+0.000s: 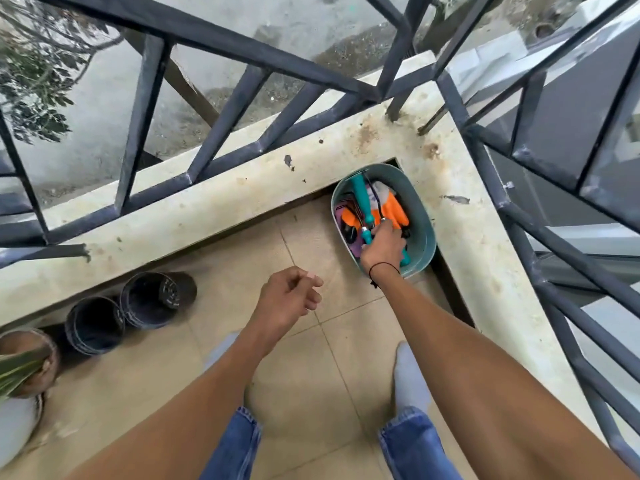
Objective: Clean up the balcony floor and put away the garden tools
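Our right hand (383, 247) reaches into the teal tub (420, 223) in the ledge corner, fingers closed on a teal-handled tool (363, 206); orange gloves (394, 211) crowd just beyond them. Our left hand (289, 299) hangs loosely curled, empty, black pots (138, 306) well left.

- The teal tub (420, 216) sat wedged in the corner of the concrete ledge (214, 206), walled on its far and right sides; access lay only from above and the near-left.
- Teal-handled tools (362, 199) and an orange glove (393, 211) crowded the tub's interior, where the right hand (382, 247) filled the near half.
- Open tiled floor (311, 358) gave clear passage between the arms.
- Two black pots (138, 306) blocked the ledge's foot at left.
- The railing (242, 95) closed off everything beyond.
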